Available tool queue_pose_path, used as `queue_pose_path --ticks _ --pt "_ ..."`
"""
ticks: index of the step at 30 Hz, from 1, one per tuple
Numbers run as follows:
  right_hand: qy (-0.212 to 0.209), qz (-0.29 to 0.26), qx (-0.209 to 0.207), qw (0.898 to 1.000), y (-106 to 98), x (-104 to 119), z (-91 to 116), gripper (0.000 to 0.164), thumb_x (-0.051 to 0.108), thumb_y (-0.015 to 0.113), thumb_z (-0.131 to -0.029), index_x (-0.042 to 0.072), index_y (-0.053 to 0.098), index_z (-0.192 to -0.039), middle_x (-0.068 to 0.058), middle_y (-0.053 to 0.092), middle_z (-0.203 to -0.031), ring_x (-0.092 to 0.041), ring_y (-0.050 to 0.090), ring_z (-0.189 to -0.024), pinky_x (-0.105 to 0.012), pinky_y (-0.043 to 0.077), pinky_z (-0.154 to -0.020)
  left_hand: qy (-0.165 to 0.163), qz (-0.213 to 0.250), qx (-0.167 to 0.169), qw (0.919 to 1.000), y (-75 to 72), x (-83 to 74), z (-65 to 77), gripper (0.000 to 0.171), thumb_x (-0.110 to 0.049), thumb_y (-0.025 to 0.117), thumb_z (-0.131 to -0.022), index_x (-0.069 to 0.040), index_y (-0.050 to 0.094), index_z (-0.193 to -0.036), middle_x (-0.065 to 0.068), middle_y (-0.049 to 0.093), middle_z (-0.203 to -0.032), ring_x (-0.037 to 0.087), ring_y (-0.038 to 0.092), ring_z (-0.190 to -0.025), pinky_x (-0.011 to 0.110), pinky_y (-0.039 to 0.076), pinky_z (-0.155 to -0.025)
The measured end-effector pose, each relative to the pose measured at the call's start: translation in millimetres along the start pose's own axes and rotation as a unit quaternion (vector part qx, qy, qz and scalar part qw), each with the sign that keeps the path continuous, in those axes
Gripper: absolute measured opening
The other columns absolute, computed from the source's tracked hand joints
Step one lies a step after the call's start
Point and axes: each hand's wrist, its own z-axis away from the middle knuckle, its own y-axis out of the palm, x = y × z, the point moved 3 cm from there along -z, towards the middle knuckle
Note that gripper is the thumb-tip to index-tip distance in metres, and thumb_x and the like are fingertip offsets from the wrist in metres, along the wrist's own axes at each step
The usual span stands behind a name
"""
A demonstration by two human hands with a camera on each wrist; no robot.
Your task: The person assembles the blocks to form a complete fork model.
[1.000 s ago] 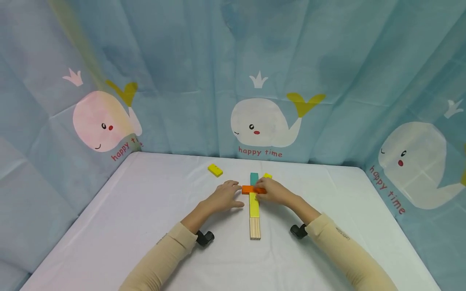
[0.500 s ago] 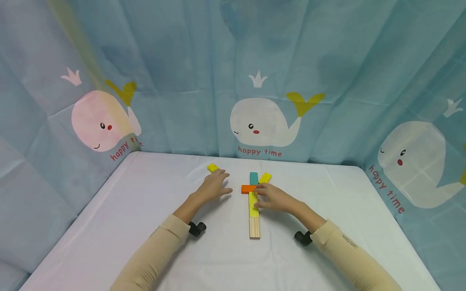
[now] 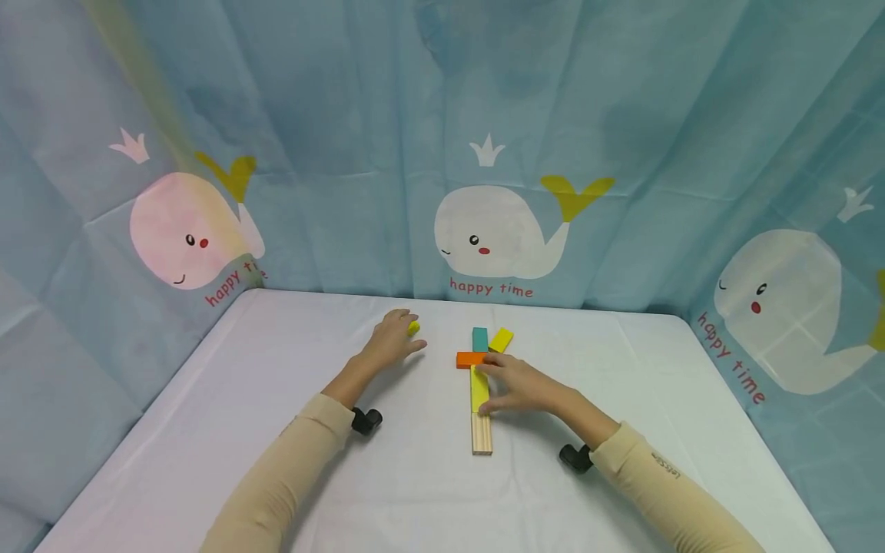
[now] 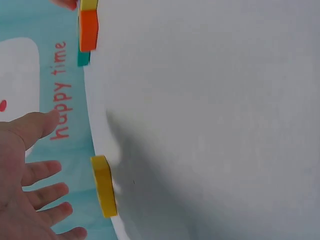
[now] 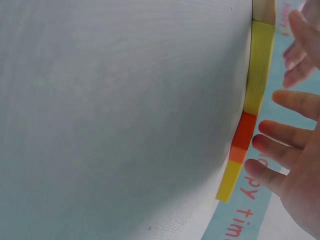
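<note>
My left hand point(image 3: 389, 339), fingers spread, hovers at a lone yellow block point(image 3: 413, 329), mostly hidden behind it in the head view. In the left wrist view a gap shows between the fingers and this yellow block point(image 4: 104, 187). My right hand point(image 3: 524, 384) hangs with parted, extended fingers over an arrangement of flat blocks and holds nothing. An orange block point(image 3: 469, 360) lies crosswise there, partly covered by the fingers. Below it, a long yellow block point(image 3: 478, 393) and a plain wooden piece point(image 3: 482, 435) run in line. Above sit a teal block point(image 3: 480, 339) and a slanted yellow block point(image 3: 501, 339).
All the blocks lie on a white-covered table point(image 3: 415, 491). A light blue curtain point(image 3: 346, 230) with whale prints stands behind and beside it. Black wrist cameras are strapped under both forearms.
My left hand has moved left and away from the orange block to the lone yellow block. My right hand has drawn slightly back toward me, its fingers off the orange block and the slanted yellow one uncovered.
</note>
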Motion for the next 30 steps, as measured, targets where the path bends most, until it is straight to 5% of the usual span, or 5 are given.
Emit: queue_pose_path --ticks 10,30 --pt "-0.005 0.022 0.011 1.0 2.4 7.5 2.4 0.08 0.057 0.074 -0.077 0.011 0.054 -0.139 -0.007 0.046 -0.149 -0.029 0.044 -0.136 -0.048 0.04 -0.111 -0.022 0.01 -0.004 0.9997 -1.6 16.8 -12.1 0.061 -0.033 0.066 -0.091 0.002 0.049 -0.139 0.023 0.043 -0.148 0.039 0.041 -0.135 0.056 0.037 -0.11" --pt "-0.023 0.057 0.022 0.998 7.8 9.1 2.3 0.08 0.058 0.07 -0.08 0.009 0.052 -0.141 -0.015 0.04 -0.152 -0.034 0.044 -0.135 -0.05 0.04 -0.111 -0.064 0.024 0.005 0.9976 4.3 31.2 -24.0 0.059 -0.032 0.065 -0.092 0.002 0.049 -0.138 0.023 0.048 -0.142 0.036 0.048 -0.126 0.052 0.042 -0.103"
